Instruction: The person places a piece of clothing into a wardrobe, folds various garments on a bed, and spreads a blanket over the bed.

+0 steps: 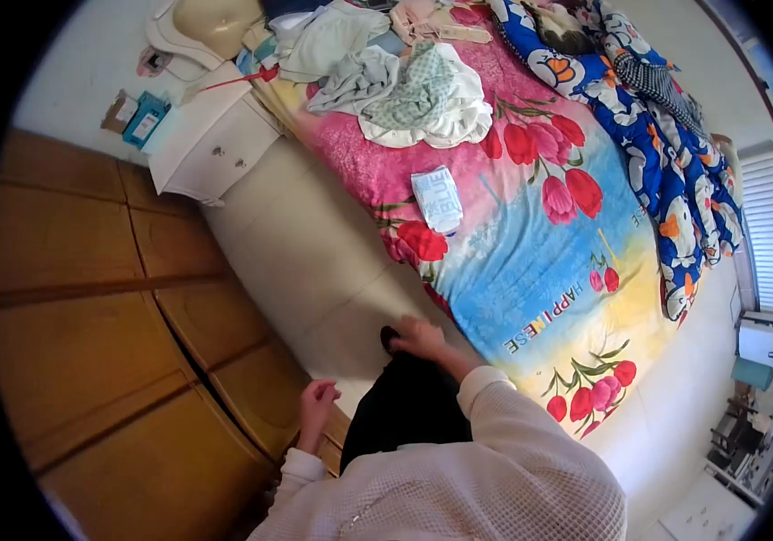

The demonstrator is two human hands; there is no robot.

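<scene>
Floral bedsheet, 2 o'clock: spread | garments, 12 o'clock: heaped, unfolded | left hand, 7 o'clock; right hand, 5 o'clock: released.

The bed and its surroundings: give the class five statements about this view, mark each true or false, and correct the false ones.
1. The packet lies on the tulip-print bedsheet. True.
2. The left hand grips the packet. False: the packet lies on the bedsheet, apart from the left hand.
3. The white nightstand has two knobs on its front. True.
4. The wooden wardrobe stands at the right of the view. False: it is at the left.
5. The blue patterned quilt is bunched along the right side of the bedsheet in the view. True.
</scene>
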